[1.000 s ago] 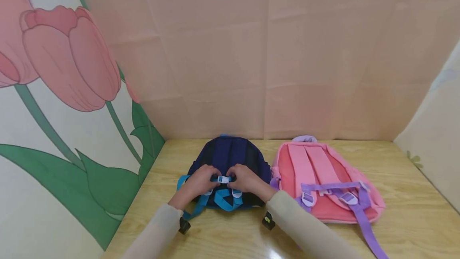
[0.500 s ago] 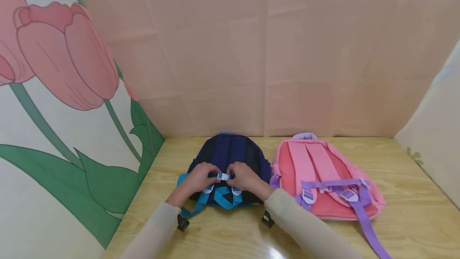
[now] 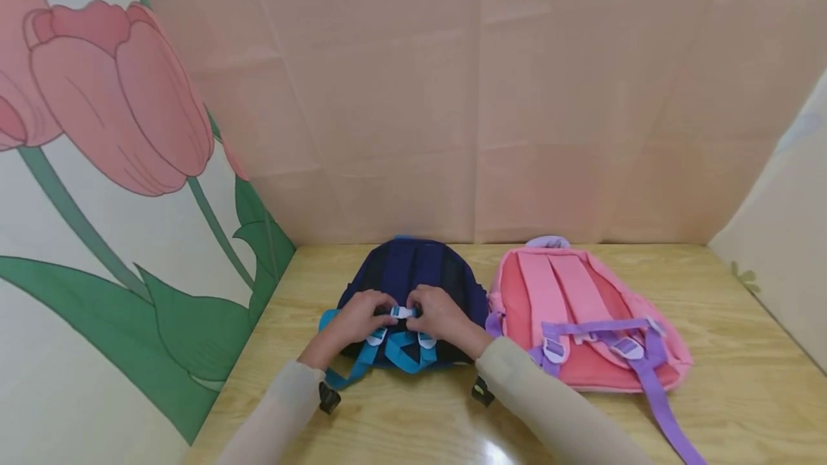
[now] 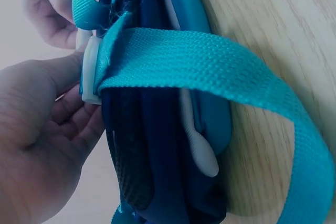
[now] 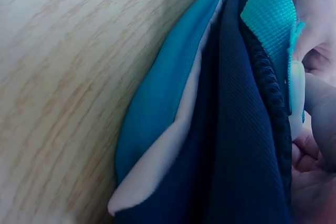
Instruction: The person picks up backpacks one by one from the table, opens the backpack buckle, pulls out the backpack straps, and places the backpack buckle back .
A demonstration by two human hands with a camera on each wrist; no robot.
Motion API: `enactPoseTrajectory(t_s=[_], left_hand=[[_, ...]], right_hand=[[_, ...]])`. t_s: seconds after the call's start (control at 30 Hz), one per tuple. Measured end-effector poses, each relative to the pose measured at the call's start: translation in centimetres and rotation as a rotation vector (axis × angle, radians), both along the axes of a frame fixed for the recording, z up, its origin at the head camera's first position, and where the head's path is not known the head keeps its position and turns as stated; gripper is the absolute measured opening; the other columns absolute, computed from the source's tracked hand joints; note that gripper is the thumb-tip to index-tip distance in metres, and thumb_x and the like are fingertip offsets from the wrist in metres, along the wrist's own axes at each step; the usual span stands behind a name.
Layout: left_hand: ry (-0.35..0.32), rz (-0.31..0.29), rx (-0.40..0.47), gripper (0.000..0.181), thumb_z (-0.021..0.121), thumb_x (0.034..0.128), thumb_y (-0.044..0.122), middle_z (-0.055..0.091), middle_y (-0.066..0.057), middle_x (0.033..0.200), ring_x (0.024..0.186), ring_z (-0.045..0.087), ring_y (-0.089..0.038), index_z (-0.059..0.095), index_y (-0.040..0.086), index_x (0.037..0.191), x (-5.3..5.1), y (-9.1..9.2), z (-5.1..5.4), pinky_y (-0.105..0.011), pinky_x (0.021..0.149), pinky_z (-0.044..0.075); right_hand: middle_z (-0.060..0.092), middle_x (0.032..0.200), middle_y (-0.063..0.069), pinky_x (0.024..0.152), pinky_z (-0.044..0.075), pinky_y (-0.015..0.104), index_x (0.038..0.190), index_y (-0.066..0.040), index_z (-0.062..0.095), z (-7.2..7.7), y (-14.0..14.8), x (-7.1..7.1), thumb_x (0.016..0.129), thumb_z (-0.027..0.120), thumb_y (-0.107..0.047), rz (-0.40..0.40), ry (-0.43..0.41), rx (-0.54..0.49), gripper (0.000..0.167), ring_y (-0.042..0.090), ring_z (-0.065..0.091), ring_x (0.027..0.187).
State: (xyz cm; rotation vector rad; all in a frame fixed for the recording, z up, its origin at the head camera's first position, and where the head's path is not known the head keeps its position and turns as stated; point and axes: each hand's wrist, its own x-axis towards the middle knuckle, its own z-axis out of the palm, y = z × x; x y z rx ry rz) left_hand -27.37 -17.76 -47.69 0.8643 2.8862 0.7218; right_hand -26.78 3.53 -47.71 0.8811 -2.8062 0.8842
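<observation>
A navy backpack lies on the table with its shoulder straps facing up. Across it, a white buckle on a thin chest strap sits between both hands. My left hand pinches the buckle's left end with thumb and fingers. From the other side, my right hand pinches the right end. The buckle looks joined in the middle, though fingertips cover its ends. Below hang teal straps with white adjusters. In the left wrist view, a wide teal strap loops out past a white adjuster.
A pink backpack with purple straps lies close on the right, one strap trailing toward the front. The wooden table ends at a draped backdrop. A wall with painted tulips stands at the left.
The head view has tilted slightly, so the whole scene sits a little higher. Both hands stay on the buckle, with only small finger movement.
</observation>
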Motion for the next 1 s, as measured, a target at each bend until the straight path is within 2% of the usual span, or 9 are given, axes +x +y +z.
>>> enactPoseTrajectory(t_s=[0.3,0.6,0.77,0.9,1.0], left_hand=[[0.006,0.007,0.048,0.016,0.075,0.0931,0.02,0.07,0.003,0.096,0.089,0.064,-0.012,0.073,0.012,0.106,-0.1,-0.5,-0.5,-0.032,0.081,0.053],[-0.005,0.014,0.065,0.017,0.073,0.0943,0.019,0.068,0.002,0.095,0.085,0.061,-0.011,0.072,0.01,0.108,-0.4,-0.8,0.0,-0.032,0.08,0.053],[-0.003,0.017,0.075,0.018,0.072,0.0952,0.02,0.067,0.001,0.098,0.088,0.061,-0.012,0.071,0.01,0.111,-0.3,-1.0,0.0,-0.032,0.082,0.053],[0.001,0.01,0.088,0.019,0.072,0.0956,0.02,0.067,0.001,0.099,0.09,0.06,-0.012,0.071,0.011,0.112,-0.1,-0.9,0.1,-0.033,0.083,0.052],[0.001,0.015,0.089,0.019,0.072,0.0957,0.02,0.066,0.001,0.099,0.09,0.059,-0.012,0.071,0.011,0.112,0.0,-0.8,0.4,-0.033,0.082,0.052]], right_hand=[[0.057,0.081,-0.002,0.066,0.047,0.027,0.087,-0.01,0.07,-0.4,0.1,-0.1,0.082,0.081,-0.015,-0.008,-0.021,-0.022,0.013,0.014,0.053,0.073],[0.056,0.082,0.001,0.066,0.047,0.029,0.086,-0.011,0.068,0.5,0.5,-0.4,0.083,0.08,-0.014,-0.045,-0.138,0.018,0.014,0.017,0.051,0.074],[0.058,0.087,0.002,0.074,0.05,0.033,0.093,-0.01,0.071,1.0,0.7,-0.5,0.085,0.081,-0.018,-0.039,-0.219,0.071,0.015,0.018,0.052,0.08],[0.061,0.092,0.004,0.081,0.051,0.036,0.102,-0.008,0.073,1.4,0.8,-0.5,0.086,0.081,-0.021,-0.017,-0.211,0.06,0.022,0.019,0.054,0.085],[0.063,0.095,0.005,0.084,0.053,0.037,0.108,-0.006,0.072,1.4,0.8,-0.4,0.087,0.081,-0.019,0.011,-0.16,0.002,0.027,0.018,0.057,0.087]])
